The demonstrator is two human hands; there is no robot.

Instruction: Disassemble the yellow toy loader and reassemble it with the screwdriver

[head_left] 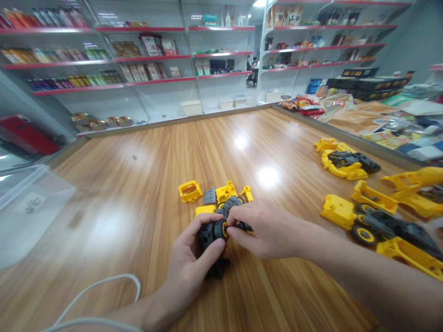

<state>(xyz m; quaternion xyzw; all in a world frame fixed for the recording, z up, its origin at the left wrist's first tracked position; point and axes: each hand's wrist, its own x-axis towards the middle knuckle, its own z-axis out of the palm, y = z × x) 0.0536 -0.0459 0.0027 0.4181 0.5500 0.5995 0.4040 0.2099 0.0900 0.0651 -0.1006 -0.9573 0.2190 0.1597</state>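
Note:
My left hand [187,258] is wrapped around a black toy truck chassis [206,234], with the thumb near a black wheel [220,228] that has a yellow hub. In my right hand [261,228], fingers pinch a dark, slim tool that looks like a screwdriver [245,226]. Its front end points at the wheel's hub, though the fingertips hide the contact. Just beyond the hands lie a yellow frame piece [190,191], a grey part [209,196], a yellow cab-like part [226,191], a small yellow piece [247,192] and another dark grey wheeled part [230,205].
At the right lie a yellow-and-black toy [348,161], a dark wheeled chassis [391,228] and several yellow parts [338,212]. A clear plastic bin [31,207] stands left, and a white cable [100,280] curls at front left. Goods-filled shelves [148,57] line the back.

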